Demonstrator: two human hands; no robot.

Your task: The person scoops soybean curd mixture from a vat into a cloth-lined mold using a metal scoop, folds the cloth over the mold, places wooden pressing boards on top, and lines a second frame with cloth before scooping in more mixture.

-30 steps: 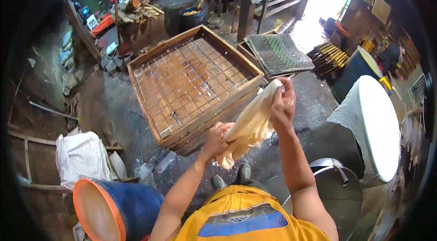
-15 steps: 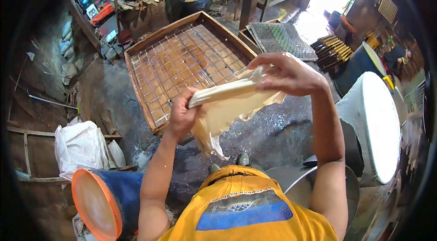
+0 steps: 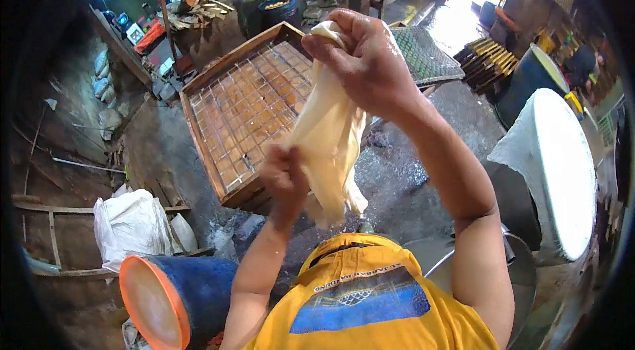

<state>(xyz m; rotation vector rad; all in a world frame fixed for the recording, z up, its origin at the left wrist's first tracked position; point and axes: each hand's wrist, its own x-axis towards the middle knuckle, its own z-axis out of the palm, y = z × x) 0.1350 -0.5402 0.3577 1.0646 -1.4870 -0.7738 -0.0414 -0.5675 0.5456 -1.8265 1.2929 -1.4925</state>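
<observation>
The right hand (image 3: 360, 62) is clamped on the bunched upper end of a cream cloth (image 3: 331, 128), which hangs in wet, uneven folds to a ragged lower edge. The left hand (image 3: 284, 175), blurred, has its fingers curled at the cloth's side; whether it grips the fabric, I cannot tell. The cloth is in the air above the dark, wet floor (image 3: 403, 168), hiding the right part of the wooden box (image 3: 200, 153) from view.

That box is square with plain plank walls, and inside it a thin metal grid (image 3: 254, 108) lies over a wet brown surface. Past its right edge sits a flat panel of wire mesh (image 3: 428, 59). Beyond the box's far corner, a dark bucket (image 3: 279, 17) holds orange-yellow pieces, with a wooden handle slanting out.

On the floor at the near left, a blue barrel (image 3: 208, 294) with an orange rim shows something pale and cloudy within. A crumpled white sack (image 3: 132, 224) lies behind it. At the right, coarse white fabric (image 3: 555, 175) covers a wide round container.
</observation>
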